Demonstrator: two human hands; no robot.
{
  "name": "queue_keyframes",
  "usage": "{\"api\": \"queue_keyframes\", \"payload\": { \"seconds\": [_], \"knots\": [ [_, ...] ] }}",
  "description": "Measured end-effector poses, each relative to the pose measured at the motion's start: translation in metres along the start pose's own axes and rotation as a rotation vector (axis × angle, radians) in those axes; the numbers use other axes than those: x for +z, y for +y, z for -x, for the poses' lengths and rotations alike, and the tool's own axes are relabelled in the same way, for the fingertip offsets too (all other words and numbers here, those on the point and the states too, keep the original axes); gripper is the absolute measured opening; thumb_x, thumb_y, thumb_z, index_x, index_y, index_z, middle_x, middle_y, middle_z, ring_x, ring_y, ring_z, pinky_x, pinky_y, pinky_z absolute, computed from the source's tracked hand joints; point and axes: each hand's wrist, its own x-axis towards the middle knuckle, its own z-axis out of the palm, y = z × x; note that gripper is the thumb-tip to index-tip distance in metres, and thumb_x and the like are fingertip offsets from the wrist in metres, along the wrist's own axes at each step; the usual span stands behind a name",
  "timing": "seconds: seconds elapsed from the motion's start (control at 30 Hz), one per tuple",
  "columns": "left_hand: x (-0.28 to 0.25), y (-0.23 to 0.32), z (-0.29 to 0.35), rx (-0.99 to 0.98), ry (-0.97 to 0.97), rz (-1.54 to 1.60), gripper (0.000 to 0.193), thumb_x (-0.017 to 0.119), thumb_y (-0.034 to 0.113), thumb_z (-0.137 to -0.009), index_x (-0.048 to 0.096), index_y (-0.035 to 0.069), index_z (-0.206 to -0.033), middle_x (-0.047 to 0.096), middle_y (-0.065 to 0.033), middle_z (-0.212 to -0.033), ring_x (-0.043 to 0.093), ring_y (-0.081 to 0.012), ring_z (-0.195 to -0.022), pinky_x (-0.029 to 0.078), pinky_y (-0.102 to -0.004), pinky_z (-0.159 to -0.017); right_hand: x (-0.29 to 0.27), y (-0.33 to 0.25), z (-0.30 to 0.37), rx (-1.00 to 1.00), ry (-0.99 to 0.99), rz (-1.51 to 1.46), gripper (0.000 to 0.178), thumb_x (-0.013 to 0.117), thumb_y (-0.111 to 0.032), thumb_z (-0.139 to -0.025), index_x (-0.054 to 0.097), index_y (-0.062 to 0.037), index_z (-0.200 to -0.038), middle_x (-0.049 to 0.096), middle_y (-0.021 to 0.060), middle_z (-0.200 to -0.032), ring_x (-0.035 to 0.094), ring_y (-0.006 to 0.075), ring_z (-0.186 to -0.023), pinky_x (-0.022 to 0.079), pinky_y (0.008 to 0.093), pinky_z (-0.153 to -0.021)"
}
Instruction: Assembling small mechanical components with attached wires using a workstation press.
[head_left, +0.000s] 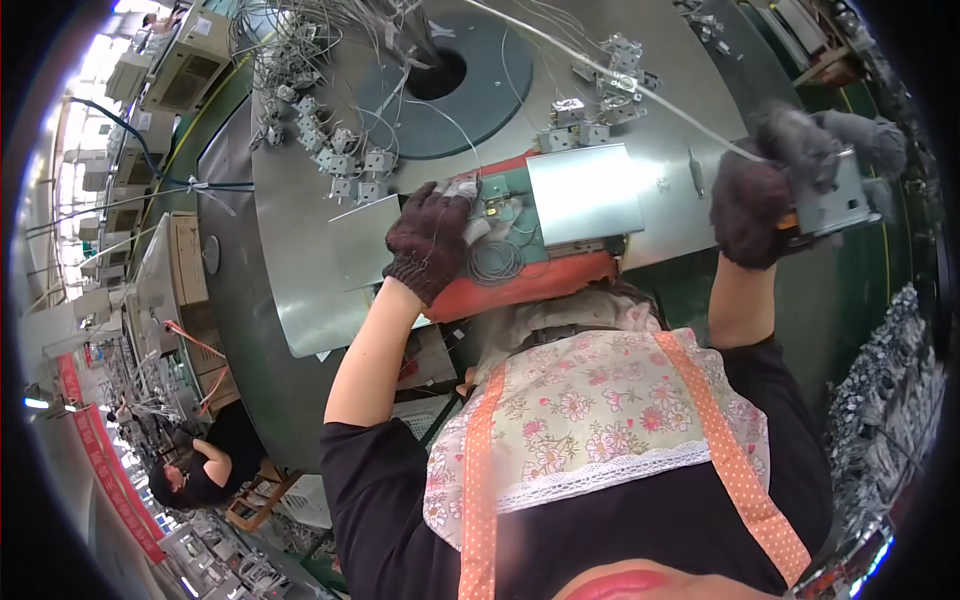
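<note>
Right hand (750, 207) clasps metal case (838, 203), lower edge rising rightward; left hand (430, 235), grip unclear, touches green board (518, 184).

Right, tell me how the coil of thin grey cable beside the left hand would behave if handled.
The coil is probably flexible, since its thin strands bend into round loops. It looks fairly light for its spread, being only slender cable. Pushed, it would likely slide or deform rather than roll, because it lies flat.
</note>
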Motion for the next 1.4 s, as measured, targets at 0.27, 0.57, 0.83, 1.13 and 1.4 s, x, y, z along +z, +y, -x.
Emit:
{"api": "queue_keyframes", "payload": {
  "seconds": [0.27, 0.57, 0.83, 1.13, 1.4],
  "knots": [
    [-0.011, 0.008, -0.012, -0.001, -0.052, -0.022, 0.052, 0.070, 0.038, -0.090, 0.064, 0.004, -0.129, 0.068, -0.0201, -0.126, 0.062, -0.0370, -0.122, 0.044, -0.0482, -0.110, 0.041, 0.081, -0.055, 0.252, 0.106, 0.199, 0.047, 0.062, -0.037, -0.102, 0.056, -0.0019, -0.132, 0.065, 0.0170, -0.121, 0.069, 0.0262, -0.104, 0.060, 0.0387, -0.089],
    [0.000, -0.004, -0.008, 0.024, -0.090, 0.028, 0.057, 0.071, 0.041, -0.088, 0.061, 0.003, -0.130, 0.067, -0.0217, -0.127, 0.062, -0.0376, -0.120, 0.042, -0.0489, -0.111, 0.074, 0.079, -0.070, 0.461, 0.045, -0.010, 0.047, 0.057, -0.035, -0.105, 0.051, -0.0049, -0.141, 0.065, 0.0122, -0.118, 0.067, 0.0268, -0.109, 0.059, 0.0437, -0.092],
    [0.016, -0.016, -0.001, 0.051, -0.122, -0.053, 0.046, 0.071, 0.037, -0.086, 0.065, 0.004, -0.117, 0.069, -0.0232, -0.121, 0.064, -0.0388, -0.117, 0.041, -0.0496, -0.113, 0.085, 0.076, -0.058, 0.449, -0.063, -0.048, 0.082, 0.072, -0.030, -0.092, 0.031, -0.0042, -0.158, 0.059, 0.0210, -0.139, 0.064, 0.0314, -0.122, 0.050, 0.0482, -0.109],
    [-0.013, 0.010, -0.003, -0.002, -0.045, 0.003, 0.054, 0.069, 0.042, -0.089, 0.063, 0.006, -0.129, 0.068, -0.0187, -0.124, 0.063, -0.0341, -0.120, 0.042, -0.0479, -0.112, 0.097, 0.065, -0.012, 0.249, 0.204, 0.125, 0.060, 0.061, -0.041, -0.099, 0.044, -0.0066, -0.144, 0.059, 0.0172, -0.135, 0.062, 0.0284, -0.123, 0.056, 0.0420, -0.100],
    [-0.005, 0.004, -0.001, -0.098, -0.034, 0.134, 0.050, 0.069, 0.041, -0.089, 0.065, 0.009, -0.127, 0.067, -0.0179, -0.126, 0.057, -0.0417, -0.125, 0.043, -0.0493, -0.109, 0.077, 0.094, -0.033, 0.149, 0.084, -0.148, 0.077, 0.067, -0.069, -0.087, 0.052, -0.0061, -0.128, 0.061, 0.0112, -0.106, 0.062, 0.0175, -0.071, 0.054, 0.0291, -0.057]
  ]
}}
